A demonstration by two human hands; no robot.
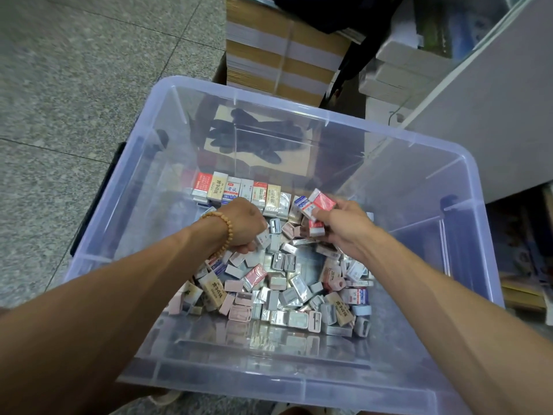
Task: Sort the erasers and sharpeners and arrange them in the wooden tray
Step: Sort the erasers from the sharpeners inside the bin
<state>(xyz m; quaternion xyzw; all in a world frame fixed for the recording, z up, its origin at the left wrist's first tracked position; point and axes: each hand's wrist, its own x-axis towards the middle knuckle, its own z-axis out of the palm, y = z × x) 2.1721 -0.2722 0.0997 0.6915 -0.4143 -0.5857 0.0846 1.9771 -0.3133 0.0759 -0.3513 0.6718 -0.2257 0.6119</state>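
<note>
Right hand pinches a few wrapped erasers above the pile in the clear plastic bin, left hand curled into it; light, stiff, slick-wrapped blocks likely best gripped across their flat faces.

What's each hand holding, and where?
Right hand pinches several erasers by their near ends. Left hand grips one small packet from the pile; hold mostly hidden.
</note>
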